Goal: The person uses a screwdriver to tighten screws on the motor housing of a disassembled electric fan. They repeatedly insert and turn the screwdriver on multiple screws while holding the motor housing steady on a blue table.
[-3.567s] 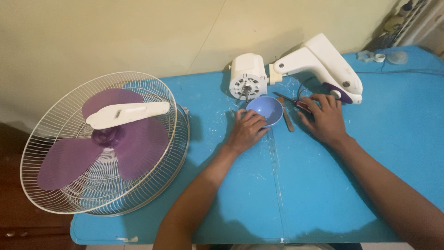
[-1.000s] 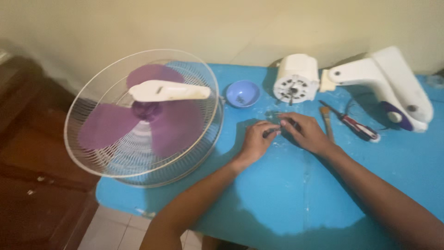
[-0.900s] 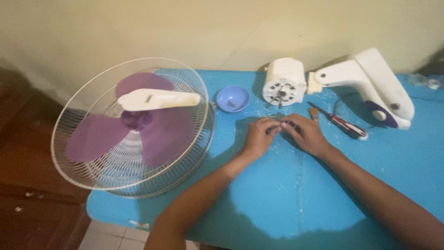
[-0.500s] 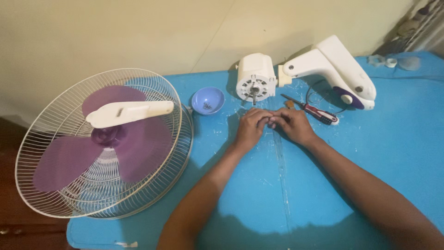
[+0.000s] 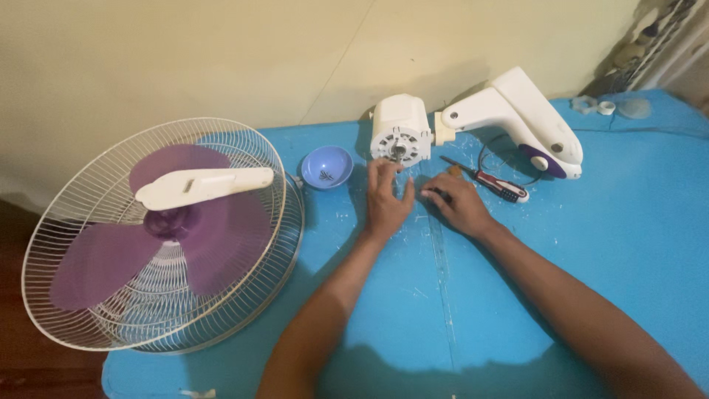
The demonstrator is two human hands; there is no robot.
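A white fan motor lies on the blue table, its shaft end facing me. My left hand rests flat just in front of it, fingers apart, with the fingertips reaching the motor's front face. Beside it, my right hand lies on the table with its fingertips pinched on a small dark part. A screwdriver with a red and black handle lies just beyond my right hand. Left of the motor stands a small blue bowl holding a few small screws.
A white wire fan guard with purple blades lies at the left, overhanging the table edge, with a white plastic piece on top. The white fan neck lies right of the motor. Small clear caps sit at the far right.
The blue bowl has shifted from in front of the motor to its left. My hands were joined together; now the left hand reaches up to the motor face.
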